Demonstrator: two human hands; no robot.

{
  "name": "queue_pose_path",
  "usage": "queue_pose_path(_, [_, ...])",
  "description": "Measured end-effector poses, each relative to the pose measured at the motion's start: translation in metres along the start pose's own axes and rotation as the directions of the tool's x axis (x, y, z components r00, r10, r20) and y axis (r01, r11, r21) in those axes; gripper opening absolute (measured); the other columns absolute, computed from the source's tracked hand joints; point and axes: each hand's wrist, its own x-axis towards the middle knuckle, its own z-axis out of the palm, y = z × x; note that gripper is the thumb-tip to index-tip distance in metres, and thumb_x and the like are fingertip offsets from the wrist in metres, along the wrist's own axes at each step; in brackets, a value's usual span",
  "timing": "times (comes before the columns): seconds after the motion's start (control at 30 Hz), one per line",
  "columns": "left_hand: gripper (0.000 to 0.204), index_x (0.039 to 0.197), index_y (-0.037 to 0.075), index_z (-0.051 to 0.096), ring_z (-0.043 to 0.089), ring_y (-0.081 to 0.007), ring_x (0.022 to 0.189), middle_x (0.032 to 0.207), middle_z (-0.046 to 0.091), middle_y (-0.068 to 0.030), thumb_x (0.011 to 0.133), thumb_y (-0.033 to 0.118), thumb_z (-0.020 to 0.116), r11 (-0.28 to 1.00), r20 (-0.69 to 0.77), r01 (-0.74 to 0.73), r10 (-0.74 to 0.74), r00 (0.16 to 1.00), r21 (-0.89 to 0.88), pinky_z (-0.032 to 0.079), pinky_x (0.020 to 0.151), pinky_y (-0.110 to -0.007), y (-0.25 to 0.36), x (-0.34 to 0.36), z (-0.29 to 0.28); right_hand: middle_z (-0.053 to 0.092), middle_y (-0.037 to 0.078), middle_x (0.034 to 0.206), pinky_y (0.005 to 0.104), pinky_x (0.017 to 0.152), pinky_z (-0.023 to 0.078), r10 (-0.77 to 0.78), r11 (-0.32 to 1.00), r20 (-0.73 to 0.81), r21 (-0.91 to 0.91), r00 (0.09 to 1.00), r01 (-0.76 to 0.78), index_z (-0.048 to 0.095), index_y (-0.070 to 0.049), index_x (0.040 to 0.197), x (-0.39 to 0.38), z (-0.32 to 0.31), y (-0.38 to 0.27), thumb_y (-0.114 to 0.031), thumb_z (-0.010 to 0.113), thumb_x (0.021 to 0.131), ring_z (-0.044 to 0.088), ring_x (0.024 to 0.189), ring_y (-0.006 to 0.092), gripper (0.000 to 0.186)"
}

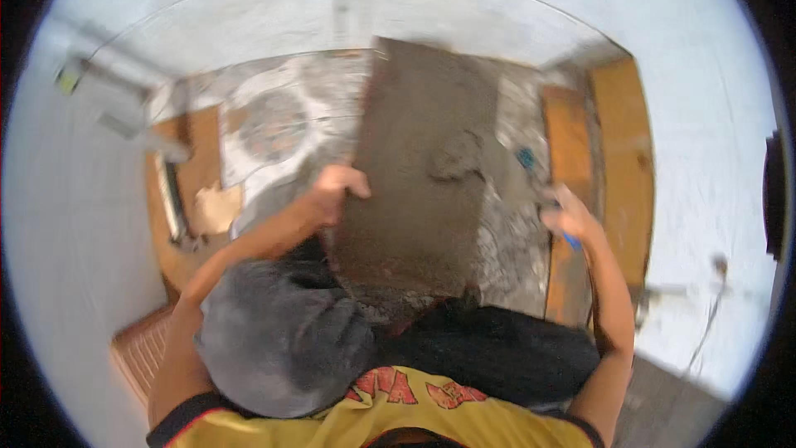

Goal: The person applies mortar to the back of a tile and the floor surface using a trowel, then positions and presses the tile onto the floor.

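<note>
The slab [406, 116] is in the middle, just past the person's knees [286, 336]. It is big and grey, and its long sides run away from the person. I cannot tell if it lies flat or tips up a bit. A lump [454, 156] of grey paste sits on it, right of the middle.

The two hands are well apart. The left hand [342, 191] is closed around the slab's left side, with the thumb over the top. The right hand [568, 214] is curled around a trowel [512, 176] with a blue handle. The blade points at the slab's right side. It is blurry, so I cannot tell if it touches.

The floor [332, 91] has old grey and white patches, and a round shape shows on the left. Two orange boards [623, 182] are on the right, by the pale wall [701, 149]. On the left, a brown board [203, 145] has a crumpled tan scrap [217, 209] and a long pale bar [172, 199] on it.
</note>
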Motion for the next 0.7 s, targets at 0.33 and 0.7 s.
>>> queue_pose_path(0.33, [0.047, 0.114, -0.002, 0.064, 0.067, -0.0299, 0.095, 0.108, 0.071, -0.0139, 0.068, 0.000, 0.054, 0.777, 0.025, 0.105, -0.115, 0.993, -0.620, 0.053, 0.089, -0.047, -0.040, -0.016, 0.001, 0.056, 0.005, 0.078, 0.0316, 0.066, 0.051, -0.192, 0.850, -0.301, 0.425, 0.934, 0.312, 0.053, 0.002, 0.121, 0.004, 0.001, -0.010, -0.022, 0.068, 0.088, 0.057, 0.068, 0.0130, 0.043])
queue_pose_path(0.7, [0.050, 0.120, -0.003, 0.062, 0.065, -0.0328, 0.107, 0.117, 0.068, -0.0167, 0.072, 0.005, 0.052, 0.698, 0.091, 0.108, -0.062, 0.994, -0.707, 0.048, 0.101, -0.049, -0.054, -0.022, 0.025, 0.063, 0.019, 0.075, 0.0436, 0.066, 0.050, 0.320, 0.155, 0.179, 0.959, 0.930, -0.238, 0.054, 0.005, 0.120, 0.091, 0.109, -0.012, -0.012, 0.068, 0.086, 0.063, 0.070, 0.0376, 0.041])
